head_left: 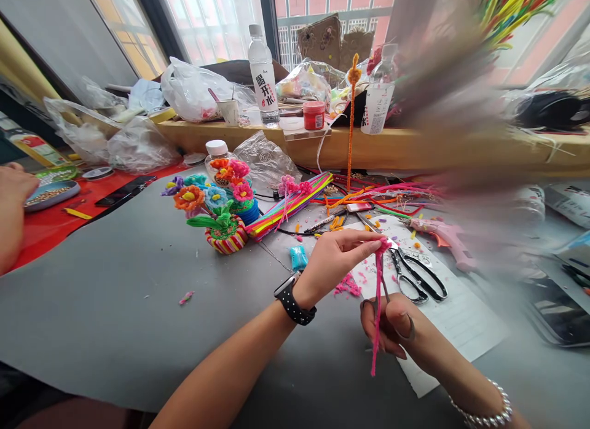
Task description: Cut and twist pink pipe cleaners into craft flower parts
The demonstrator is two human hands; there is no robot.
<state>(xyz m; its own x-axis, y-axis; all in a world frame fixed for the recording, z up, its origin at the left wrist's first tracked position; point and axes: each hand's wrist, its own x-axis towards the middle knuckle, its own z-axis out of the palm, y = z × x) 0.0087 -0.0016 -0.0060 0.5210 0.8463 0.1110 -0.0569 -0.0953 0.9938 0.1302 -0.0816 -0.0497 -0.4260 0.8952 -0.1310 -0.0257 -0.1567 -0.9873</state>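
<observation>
My left hand (332, 257), with a black watch on its wrist, pinches the top end of a pink pipe cleaner (377, 312) that hangs straight down over the grey table. Just below, my right hand (396, 330) is closed through the thin metal loops of small scissors (385, 291), whose blades point up at the pipe cleaner. The pipe cleaner's lower end passes in front of my right hand's fingers. Pink fluff scraps (348, 286) lie on the paper under my hands.
Black-handled scissors (417, 275) and a pink glue gun (445, 235) lie on white paper (465, 321). Behind are a pipe-cleaner flower pot (225, 227), a bundle of colourful pipe cleaners (290, 204) and a water bottle (262, 78). Another person's hand (11, 214) rests far left.
</observation>
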